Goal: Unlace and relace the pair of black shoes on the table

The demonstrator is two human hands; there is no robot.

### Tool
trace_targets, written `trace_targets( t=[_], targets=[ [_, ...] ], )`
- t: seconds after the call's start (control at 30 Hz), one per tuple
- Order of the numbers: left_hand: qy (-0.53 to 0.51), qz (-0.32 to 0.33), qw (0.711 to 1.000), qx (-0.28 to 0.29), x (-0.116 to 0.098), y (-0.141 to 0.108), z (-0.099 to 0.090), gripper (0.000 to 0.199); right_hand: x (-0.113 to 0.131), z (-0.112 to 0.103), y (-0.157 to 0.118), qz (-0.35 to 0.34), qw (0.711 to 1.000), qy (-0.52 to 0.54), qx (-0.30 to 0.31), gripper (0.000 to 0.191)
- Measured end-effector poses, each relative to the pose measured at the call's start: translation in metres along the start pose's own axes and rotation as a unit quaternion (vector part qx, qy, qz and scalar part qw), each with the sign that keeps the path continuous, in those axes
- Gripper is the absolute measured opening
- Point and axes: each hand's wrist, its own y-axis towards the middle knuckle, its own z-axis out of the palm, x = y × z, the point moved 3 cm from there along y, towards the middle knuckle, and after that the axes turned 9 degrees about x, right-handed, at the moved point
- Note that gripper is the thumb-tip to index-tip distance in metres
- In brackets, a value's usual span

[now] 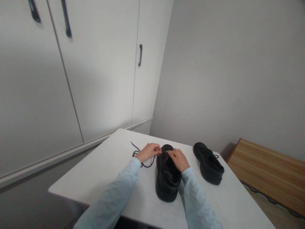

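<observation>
Read clock positions from centre of near shoe, 12 pointing away from wearer; at 6, heel, set down on white table; at 12, toe; judge as moderately heavy, with thick, stiff sole and firm heel, softer around opening; smooth upper, possibly slippery, hardly fragile; take hold at heel or along sole sides, not by tongue.

At 1, right hand over front of opening, in contact with upper; fingers bent, thumb and index close together; exact grip: cannot tell.

At 11, left hand beside toe end; fingertips drawn together; grip on lace: cannot tell.

At 10, loose black lace, curled on table beneath and beside left hand; judge as light, limp, easy to tangle; best held near tip.

At 2, far shoe, upright, laced; at 3, beyond table, wooden board; at 11, farther back, cabinet.

Count: hands, two; shoes, two; table, one; board, one; visible cabinet handles, three.
</observation>
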Motion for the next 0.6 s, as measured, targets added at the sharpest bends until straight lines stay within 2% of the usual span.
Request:
trace_targets(
  t=[0.27,0.4,0.6],
  targets=[
    [0.059,-0.011,0.997,-0.042,0.0,0.003,-0.002,0.019,0.012,-0.004,-0.002,0.04,0.995,-0.085,-0.016,0.026],
    [0.019,-0.029,0.998,-0.053,-0.001,0.004,0.0,0.02,0.018,-0.007,-0.004,0.04,0.991,-0.123,-0.018,0.024],
    [-0.11,-0.03,0.989,-0.09,0.008,0.008,0.011,0.028,0.019,-0.006,-0.002,0.042,0.99,-0.133,-0.028,0.021]
  ],
)
